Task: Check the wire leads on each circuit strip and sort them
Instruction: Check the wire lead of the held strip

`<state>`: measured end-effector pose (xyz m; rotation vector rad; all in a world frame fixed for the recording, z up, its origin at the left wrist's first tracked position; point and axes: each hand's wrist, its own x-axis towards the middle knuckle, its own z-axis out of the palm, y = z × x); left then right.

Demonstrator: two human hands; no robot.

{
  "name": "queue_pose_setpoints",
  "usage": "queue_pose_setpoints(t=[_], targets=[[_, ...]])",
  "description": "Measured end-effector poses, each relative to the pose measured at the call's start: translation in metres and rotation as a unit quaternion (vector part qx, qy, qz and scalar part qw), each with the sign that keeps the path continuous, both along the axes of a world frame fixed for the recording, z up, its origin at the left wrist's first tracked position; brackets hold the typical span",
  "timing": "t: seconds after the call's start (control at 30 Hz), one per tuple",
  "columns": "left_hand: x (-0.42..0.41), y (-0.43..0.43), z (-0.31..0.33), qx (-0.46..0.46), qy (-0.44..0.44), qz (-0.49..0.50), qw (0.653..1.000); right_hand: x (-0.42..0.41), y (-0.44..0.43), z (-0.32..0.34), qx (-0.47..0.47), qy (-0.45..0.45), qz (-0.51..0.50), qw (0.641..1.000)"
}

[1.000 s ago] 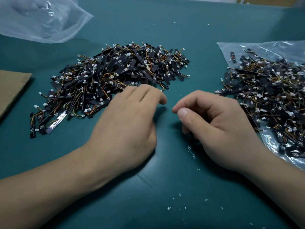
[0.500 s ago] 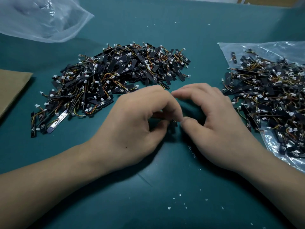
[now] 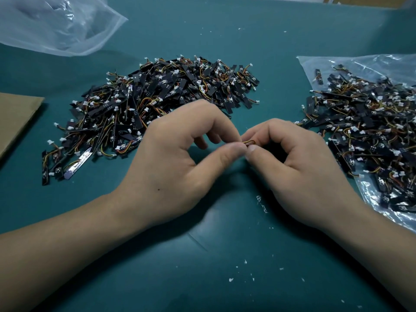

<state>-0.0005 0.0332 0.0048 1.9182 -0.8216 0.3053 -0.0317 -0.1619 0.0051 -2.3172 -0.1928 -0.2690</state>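
At the centre of the frame the left hand (image 3: 180,158) and right hand (image 3: 299,167) meet just above the tabletop (image 3: 225,255). Both are closed in a pinch, thumb against forefinger, on the orange and dark leads (image 3: 249,141) of one strip. A short loop of wire shows between the two thumbs, and the strip's black board is hidden behind the fingers. This looks like the checking step for a single piece, not yet put down on either side. A large left pile (image 3: 157,104) of strips lies loose on the tabletop at upper centre-left. A right pile (image 3: 371,131) of similar bulk lies on a flattened clear bag (image 3: 382,64) at the right edge. Which pile is checked and which is waiting cannot be told for sure; the loose one is probably the finished lot, with the bagged one the supply. On that reading the job is roughly midway, with many strips left. An empty bag (image 3: 56,25) sits at the upper left, cardboard (image 3: 15,118) at the left edge, and white flecks (image 3: 230,279) dot the lower tabletop.
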Motion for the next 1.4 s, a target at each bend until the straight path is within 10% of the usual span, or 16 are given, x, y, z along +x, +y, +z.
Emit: queue_pose_setpoints(t=[0.37, 0.93, 1.4], targets=[[-0.0003, -0.0008, 0.0041, 0.059, 0.074, -0.007, 0.995, 0.0013, -0.0027, -0.0032, 0.068, -0.042, -0.034, 0.996], [0.0055, 0.0000, 0.0029, -0.096, 0.178, -0.041, 0.979, -0.0009, -0.0018, -0.0021, 0.010, -0.035, 0.057, 0.998], [0.0033, -0.0002, 0.0046, 0.033, 0.176, -0.042, 0.983, -0.0034, -0.0035, -0.0008, 0.154, -0.057, 0.044, 0.985]])
